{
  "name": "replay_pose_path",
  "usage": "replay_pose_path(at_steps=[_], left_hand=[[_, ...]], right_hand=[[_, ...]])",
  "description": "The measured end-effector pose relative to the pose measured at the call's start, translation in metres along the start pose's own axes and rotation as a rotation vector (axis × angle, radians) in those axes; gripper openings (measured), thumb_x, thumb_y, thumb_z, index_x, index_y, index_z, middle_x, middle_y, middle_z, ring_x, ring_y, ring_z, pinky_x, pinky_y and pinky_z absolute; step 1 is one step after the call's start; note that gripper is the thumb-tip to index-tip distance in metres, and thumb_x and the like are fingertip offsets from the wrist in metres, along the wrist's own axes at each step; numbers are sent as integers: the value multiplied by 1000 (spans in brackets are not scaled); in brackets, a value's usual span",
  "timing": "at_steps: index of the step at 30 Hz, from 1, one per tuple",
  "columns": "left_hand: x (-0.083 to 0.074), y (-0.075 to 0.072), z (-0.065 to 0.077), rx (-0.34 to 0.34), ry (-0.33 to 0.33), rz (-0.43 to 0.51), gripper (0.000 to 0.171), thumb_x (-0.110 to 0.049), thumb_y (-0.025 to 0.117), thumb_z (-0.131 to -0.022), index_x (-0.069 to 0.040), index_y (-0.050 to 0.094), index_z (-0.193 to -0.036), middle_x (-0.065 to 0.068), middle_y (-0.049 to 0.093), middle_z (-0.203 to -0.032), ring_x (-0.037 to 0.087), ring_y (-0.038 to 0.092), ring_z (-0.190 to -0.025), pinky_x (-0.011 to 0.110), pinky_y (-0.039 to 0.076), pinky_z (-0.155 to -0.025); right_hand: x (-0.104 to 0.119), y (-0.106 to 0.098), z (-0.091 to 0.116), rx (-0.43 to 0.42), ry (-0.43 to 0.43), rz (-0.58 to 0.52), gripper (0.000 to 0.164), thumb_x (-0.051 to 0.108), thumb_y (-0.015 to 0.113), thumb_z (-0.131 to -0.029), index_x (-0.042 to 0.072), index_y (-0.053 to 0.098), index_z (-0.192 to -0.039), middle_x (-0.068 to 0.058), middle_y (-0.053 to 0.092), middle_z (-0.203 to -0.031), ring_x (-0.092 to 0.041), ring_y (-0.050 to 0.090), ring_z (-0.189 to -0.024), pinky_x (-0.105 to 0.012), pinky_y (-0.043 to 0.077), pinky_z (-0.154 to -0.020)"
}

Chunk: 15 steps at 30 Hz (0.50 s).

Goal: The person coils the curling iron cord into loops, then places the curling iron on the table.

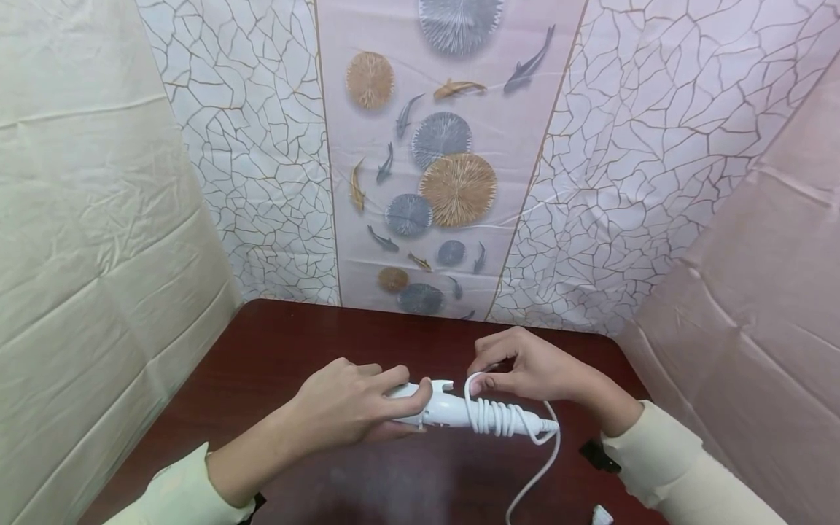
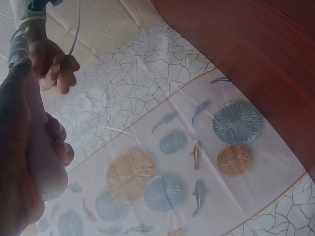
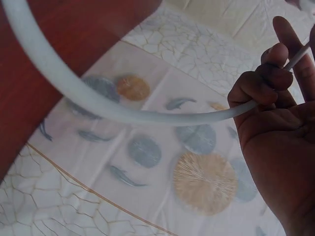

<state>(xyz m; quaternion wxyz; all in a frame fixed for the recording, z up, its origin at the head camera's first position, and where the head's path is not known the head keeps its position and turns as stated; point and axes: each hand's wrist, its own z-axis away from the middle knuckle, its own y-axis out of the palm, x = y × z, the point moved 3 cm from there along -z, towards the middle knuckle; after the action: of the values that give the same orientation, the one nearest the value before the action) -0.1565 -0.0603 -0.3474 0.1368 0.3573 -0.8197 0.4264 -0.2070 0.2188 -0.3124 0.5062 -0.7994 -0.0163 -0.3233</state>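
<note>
A white handheld electric appliance (image 1: 453, 410) with a rounded end and a tapering handle is held level above the dark table. My left hand (image 1: 357, 401) grips its thick end, thumb and fingers wrapped about it; the left wrist view shows the rounded tip beyond the palm. Several coils of white cord (image 1: 495, 417) circle the handle. At the coils nearest the body, my right hand (image 1: 525, 364) pinches a loop of this cord between thumb and fingers. In the right wrist view the cord (image 3: 162, 118) curves away from the curled fingers (image 3: 253, 88).
The dark red-brown table (image 1: 282, 343) reaches back to a patterned cloth wall (image 1: 407, 292). Plain cloth hangs at both sides. A length of loose cord (image 1: 534, 481) trails down towards the front edge. Near the right sleeve lies a small white piece (image 1: 601, 515).
</note>
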Motion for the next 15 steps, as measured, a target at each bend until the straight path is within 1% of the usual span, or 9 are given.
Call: replay_pose_path(at_steps=[4,8,10,13,14,15], left_hand=[[1,-2,-2,-18,-21,11,46,-65,73,-98,-31,66,-129,-9,63,-93,9,56,-53,25,37,-40],[3,-3,-3,-32,-42,5,49,-64,78,-95,-31,67,-128,-9,62,-93,8,56,-52,24,36,-39],[4,-4,-3,-32,-52,-2,51,-64,80,-93,-30,67,-129,-9,63,-93,8,57,-52,24,36,-39],[7,-4,-4,-31,-64,-17,54,-64,82,-91,-30,67,-130,-9,64,-94,8,59,-53,24,36,-39],[8,-3,-5,-30,-69,-24,54,-64,82,-91,-30,67,-130,-9,64,-95,8,59,-54,24,37,-39],[9,-3,-5,-28,-74,-29,54,-64,82,-91,-29,67,-130,-9,64,-95,8,59,-54,24,37,-39]], right_hand=[[-8,8,4,-2,27,-50,19,13,78,-102,31,84,-101,10,63,-79,1,54,-74,-23,51,-65],[-12,14,5,-15,14,-86,22,7,72,-106,25,83,-102,6,61,-79,1,50,-74,-22,48,-62],[-13,17,6,-35,9,-112,23,5,70,-107,22,83,-103,4,61,-79,1,51,-74,-22,49,-64],[-14,23,8,-82,-34,-133,23,-1,70,-103,18,83,-106,0,61,-79,2,51,-75,-21,50,-65],[-13,25,9,-107,-59,-121,23,-3,72,-101,17,82,-106,-1,61,-79,2,52,-76,-22,51,-66],[-13,28,11,-149,-76,-91,23,-5,74,-97,15,82,-106,-2,66,-80,2,57,-79,-21,54,-71]])
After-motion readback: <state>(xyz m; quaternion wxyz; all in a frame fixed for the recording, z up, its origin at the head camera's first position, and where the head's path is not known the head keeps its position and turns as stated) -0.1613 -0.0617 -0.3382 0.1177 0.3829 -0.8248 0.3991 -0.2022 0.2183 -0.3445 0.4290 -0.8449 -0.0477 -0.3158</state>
